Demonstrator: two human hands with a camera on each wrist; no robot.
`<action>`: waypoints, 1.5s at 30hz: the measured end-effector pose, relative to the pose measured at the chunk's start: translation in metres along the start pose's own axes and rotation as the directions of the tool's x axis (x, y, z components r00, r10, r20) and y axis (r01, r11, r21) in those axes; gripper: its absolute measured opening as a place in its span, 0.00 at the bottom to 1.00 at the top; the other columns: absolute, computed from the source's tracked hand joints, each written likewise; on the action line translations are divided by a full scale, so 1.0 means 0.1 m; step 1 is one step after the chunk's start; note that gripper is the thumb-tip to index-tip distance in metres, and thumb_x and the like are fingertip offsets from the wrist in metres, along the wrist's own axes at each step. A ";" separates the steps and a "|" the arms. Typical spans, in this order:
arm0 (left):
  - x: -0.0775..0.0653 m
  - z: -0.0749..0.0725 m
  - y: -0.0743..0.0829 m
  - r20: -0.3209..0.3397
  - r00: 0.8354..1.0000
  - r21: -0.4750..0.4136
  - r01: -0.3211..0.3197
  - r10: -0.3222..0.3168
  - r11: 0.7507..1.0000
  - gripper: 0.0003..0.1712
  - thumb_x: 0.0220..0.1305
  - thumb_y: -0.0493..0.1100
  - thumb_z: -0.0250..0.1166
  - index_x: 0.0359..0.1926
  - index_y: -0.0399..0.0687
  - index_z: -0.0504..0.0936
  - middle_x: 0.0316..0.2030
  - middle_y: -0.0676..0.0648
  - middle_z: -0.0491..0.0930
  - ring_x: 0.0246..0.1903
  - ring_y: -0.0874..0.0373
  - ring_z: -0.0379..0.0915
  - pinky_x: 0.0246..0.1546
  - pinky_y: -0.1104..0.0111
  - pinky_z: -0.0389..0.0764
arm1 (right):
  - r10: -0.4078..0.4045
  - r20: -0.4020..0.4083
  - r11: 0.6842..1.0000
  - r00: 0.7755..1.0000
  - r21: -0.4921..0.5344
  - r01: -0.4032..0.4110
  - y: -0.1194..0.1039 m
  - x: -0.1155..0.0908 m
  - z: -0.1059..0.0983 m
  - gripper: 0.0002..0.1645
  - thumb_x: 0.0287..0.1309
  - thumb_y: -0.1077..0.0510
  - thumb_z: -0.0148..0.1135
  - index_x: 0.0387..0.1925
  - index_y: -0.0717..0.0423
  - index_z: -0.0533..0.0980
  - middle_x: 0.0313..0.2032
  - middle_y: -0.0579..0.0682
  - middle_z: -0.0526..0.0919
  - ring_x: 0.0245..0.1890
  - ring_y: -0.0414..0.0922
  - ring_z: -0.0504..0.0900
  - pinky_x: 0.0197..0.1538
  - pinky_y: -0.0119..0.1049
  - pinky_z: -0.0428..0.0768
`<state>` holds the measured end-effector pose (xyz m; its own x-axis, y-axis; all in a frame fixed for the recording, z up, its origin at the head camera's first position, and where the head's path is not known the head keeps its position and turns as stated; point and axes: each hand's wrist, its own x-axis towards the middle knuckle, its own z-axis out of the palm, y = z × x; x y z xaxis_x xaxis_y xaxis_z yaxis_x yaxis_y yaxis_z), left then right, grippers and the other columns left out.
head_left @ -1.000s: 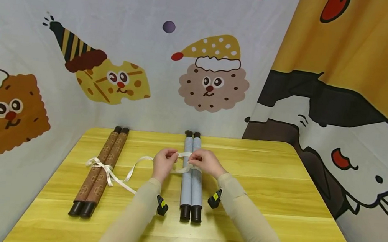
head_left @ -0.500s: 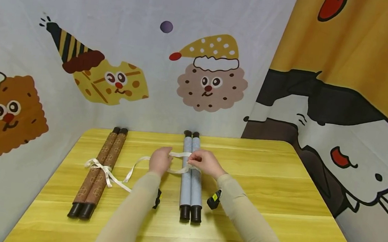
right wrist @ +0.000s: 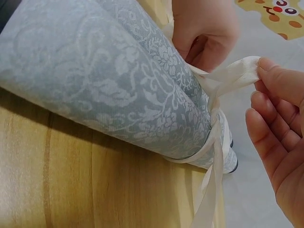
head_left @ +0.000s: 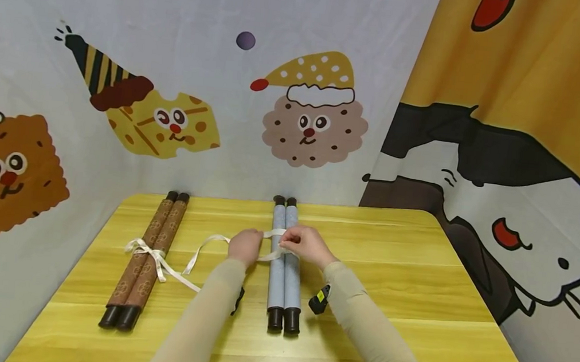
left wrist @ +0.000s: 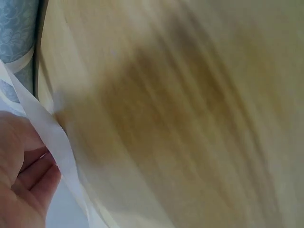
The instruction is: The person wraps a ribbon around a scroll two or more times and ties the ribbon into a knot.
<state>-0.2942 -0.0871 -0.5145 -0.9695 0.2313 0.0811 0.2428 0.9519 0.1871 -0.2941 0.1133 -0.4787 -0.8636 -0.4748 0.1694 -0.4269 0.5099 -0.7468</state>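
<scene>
A pale blue floral scroll (head_left: 293, 285), rolled up as two side-by-side rolls with dark end knobs, lies on the table. White ribbon (right wrist: 214, 137) circles its middle and is twisted over itself on top. My right hand (head_left: 310, 246) pinches a loop of this ribbon between thumb and fingertips, just above the scroll. On the scroll's left side, my left hand (head_left: 245, 247) holds another stretch of ribbon, its fingers curled. In the left wrist view a ribbon strand (left wrist: 61, 147) crosses those fingers; the fingertips are partly hidden behind it.
To the left lies a brown patterned scroll (head_left: 126, 281), tied with a white ribbon bow (head_left: 149, 250). A loose ribbon tail (head_left: 201, 249) trails across the yellow wood-grain table (head_left: 381, 327) beside my left hand. A printed cloth (head_left: 199, 35) hangs behind the table.
My left hand first turned and shifted left, then came back right toward the scroll, its back now facing up. My right hand keeps its pinch on the ribbon, almost still.
</scene>
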 end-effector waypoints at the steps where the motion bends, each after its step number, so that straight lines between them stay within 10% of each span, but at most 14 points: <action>1: 0.00 0.00 0.00 -0.023 1.000 0.013 -0.001 0.002 1.000 0.06 0.65 0.33 0.62 0.38 0.44 0.85 0.34 0.45 0.82 0.36 0.48 0.80 0.34 0.56 0.83 | 0.000 -0.002 1.000 1.000 -0.001 0.000 0.00 0.00 0.00 0.04 0.61 0.58 0.69 0.30 0.50 0.83 0.30 0.41 0.80 0.29 0.40 0.74 0.32 0.32 0.75; 9: -0.01 0.02 -0.01 -0.124 0.992 0.015 0.021 -0.019 1.000 0.08 0.58 0.31 0.67 0.24 0.46 0.81 0.24 0.45 0.79 0.28 0.48 0.79 0.26 0.56 0.81 | 0.006 -0.001 1.000 1.000 -0.007 -0.006 -0.01 -0.02 -0.01 0.03 0.61 0.59 0.68 0.30 0.50 0.83 0.29 0.41 0.81 0.29 0.39 0.74 0.33 0.32 0.75; 18: 0.01 0.05 -0.03 -0.053 0.994 -0.103 0.092 -0.098 0.990 0.06 0.57 0.28 0.65 0.28 0.41 0.81 0.27 0.43 0.80 0.31 0.46 0.79 0.30 0.56 0.82 | 0.023 0.001 1.000 1.000 -0.003 -0.023 -0.04 -0.03 -0.01 0.03 0.61 0.59 0.68 0.31 0.51 0.83 0.30 0.42 0.81 0.29 0.39 0.74 0.33 0.32 0.75; 26: -0.06 -0.25 -0.14 -0.165 0.965 -0.434 0.112 -0.202 0.894 0.03 0.65 0.31 0.59 0.36 0.37 0.79 0.31 0.41 0.81 0.29 0.47 0.77 0.33 0.54 0.79 | 0.023 -0.021 1.000 1.000 -0.005 -0.023 -0.01 -0.05 -0.01 0.03 0.61 0.59 0.69 0.31 0.51 0.83 0.29 0.42 0.81 0.28 0.40 0.74 0.32 0.33 0.75; 38: -0.45 -0.63 -0.37 -0.270 0.925 -0.628 0.041 -0.267 0.777 0.04 0.65 0.33 0.62 0.38 0.38 0.83 0.30 0.44 0.81 0.30 0.50 0.77 0.33 0.57 0.78 | 0.032 -0.039 0.999 0.999 -0.017 -0.032 -0.02 -0.05 0.01 0.04 0.61 0.59 0.68 0.30 0.51 0.82 0.29 0.42 0.80 0.28 0.40 0.73 0.32 0.32 0.74; 45: -0.76 -0.69 -0.32 -0.260 0.950 -0.529 0.008 -0.171 0.849 0.08 0.65 0.33 0.62 0.42 0.39 0.86 0.34 0.45 0.84 0.27 0.55 0.75 0.32 0.59 0.78 | 0.063 -0.048 0.998 0.997 -0.017 -0.064 -0.06 -0.04 0.01 0.03 0.62 0.59 0.67 0.32 0.52 0.82 0.29 0.43 0.80 0.29 0.40 0.74 0.32 0.32 0.75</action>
<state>-0.2259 -0.1491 -0.4590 -0.9539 0.0048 0.3000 0.2165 0.7033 0.6771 -0.2879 0.1120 -0.4756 -0.9007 -0.4067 0.1528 -0.3754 0.5516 -0.7449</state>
